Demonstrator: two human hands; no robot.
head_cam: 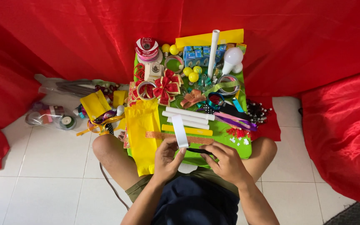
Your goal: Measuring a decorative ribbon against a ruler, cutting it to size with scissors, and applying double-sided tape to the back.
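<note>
Left hand (168,157) pinches a white strip (180,131); right hand (226,161) grips scissors (200,151). Cutting step, judging by this; next needs blades aligned.

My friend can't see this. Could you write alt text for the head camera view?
A seated person's left hand holds a white strip while the right hand holds a black tool over a green tray crowded with ribbons, bows and bulbs, with red cloth behind.

Tray (246,152) sits on lap; bag (143,133) on its left, rolled sheets (188,116) centre, bulb (232,58) back right, ribbon spool (147,49) back left.
</note>
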